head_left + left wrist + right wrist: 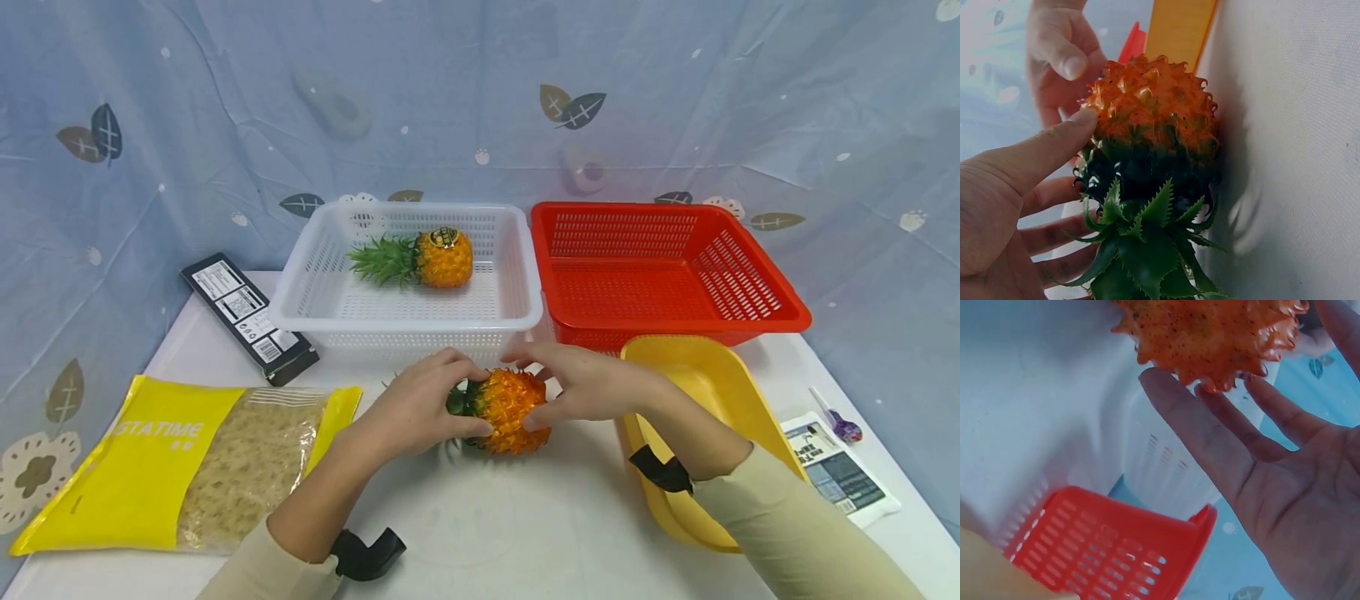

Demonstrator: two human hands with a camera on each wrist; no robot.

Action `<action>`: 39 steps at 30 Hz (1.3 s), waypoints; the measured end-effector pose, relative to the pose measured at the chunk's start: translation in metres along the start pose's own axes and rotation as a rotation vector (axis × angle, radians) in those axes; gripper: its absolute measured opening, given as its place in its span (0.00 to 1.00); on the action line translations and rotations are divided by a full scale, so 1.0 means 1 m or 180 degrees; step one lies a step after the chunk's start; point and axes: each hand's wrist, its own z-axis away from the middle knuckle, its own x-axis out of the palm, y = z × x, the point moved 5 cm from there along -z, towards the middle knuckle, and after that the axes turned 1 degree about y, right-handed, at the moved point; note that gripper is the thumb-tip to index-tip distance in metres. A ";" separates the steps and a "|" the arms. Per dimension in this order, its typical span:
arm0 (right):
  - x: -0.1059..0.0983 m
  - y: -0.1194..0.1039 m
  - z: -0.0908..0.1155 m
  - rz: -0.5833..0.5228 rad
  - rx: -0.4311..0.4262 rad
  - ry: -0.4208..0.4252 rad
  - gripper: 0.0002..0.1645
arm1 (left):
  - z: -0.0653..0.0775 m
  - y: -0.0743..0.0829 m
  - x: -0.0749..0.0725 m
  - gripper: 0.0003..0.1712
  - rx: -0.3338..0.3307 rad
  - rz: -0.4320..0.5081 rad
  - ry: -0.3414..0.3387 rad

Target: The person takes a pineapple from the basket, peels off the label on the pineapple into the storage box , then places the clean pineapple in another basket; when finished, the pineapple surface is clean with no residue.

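An orange pineapple (pixel 512 408) with a spiky skin lies sideways at the middle of the white table, its green leaves (pixel 1147 256) toward my left hand (pixel 420 404). That hand holds the fruit near its leafy end, thumb on the near side and fingers partly hidden behind it. My right hand (pixel 588 385) is around the opposite end. Its fingers (pixel 1200 428) are fairly straight, with the tips at the fruit's spiky edge. A second pineapple (pixel 444 258) lies in the white basket (pixel 408 325) behind my hands.
A red basket (pixel 675 325) stands at the back right. Beneath my right forearm is a yellow tray (pixel 693 354), with a white packet (pixel 840 471) and a lollipop (pixel 846 429) beyond it. At left lie a yellow bag (pixel 150 458) and a black box (pixel 251 317).
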 end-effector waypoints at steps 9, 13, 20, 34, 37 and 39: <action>0.004 -0.001 -0.007 0.0181 0.0025 -0.0022 0.46 | -0.001 0.000 0.000 0.33 0.0054 -0.0039 0.0016; 0.006 0.000 -0.007 0.0224 0.0073 -0.0024 0.46 | -0.001 0.001 0.000 0.33 0.0046 -0.0040 0.0002; 0.012 0.001 -0.011 0.0231 0.0174 -0.0022 0.49 | 0.000 0.000 -0.001 0.34 0.0015 -0.0016 0.0009; 0.014 0.000 -0.011 0.0321 0.0201 0.0017 0.50 | 0.001 0.003 -0.002 0.35 0.0066 -0.0067 0.0031; 0.014 0.001 -0.011 0.0319 0.0195 0.0059 0.49 | 0.001 0.004 -0.002 0.36 0.0082 -0.0071 0.0018; 0.015 0.001 -0.011 0.0323 0.0194 0.0072 0.48 | 0.001 0.004 -0.002 0.36 0.0099 -0.0060 0.0005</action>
